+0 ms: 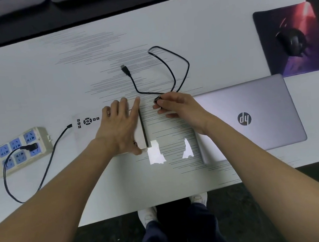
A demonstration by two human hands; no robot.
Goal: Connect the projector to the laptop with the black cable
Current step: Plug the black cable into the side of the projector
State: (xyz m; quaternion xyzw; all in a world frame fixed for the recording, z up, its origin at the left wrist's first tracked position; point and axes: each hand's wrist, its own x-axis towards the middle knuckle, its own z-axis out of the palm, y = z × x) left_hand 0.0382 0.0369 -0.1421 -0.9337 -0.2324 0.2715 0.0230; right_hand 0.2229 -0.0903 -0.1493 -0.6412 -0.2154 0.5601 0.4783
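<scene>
A flat white projector (89, 129) with black control buttons lies on the white table, and my left hand (122, 125) rests on its right half, fingers spread over the top and thumb at the near edge. My right hand (175, 106) pinches one plug of the black cable (179, 60) just right of the projector's dark side face. The cable loops away across the table, and its other plug (125, 69) lies free further back. A closed silver laptop (254, 117) lies to the right, under my right wrist.
A white power strip (17, 150) sits at the left, with a black power lead (46, 169) running from it to the projector's left end. A black mouse (291, 42) rests on a dark mouse pad (293, 40) at the back right. The table's near edge is close to my feet.
</scene>
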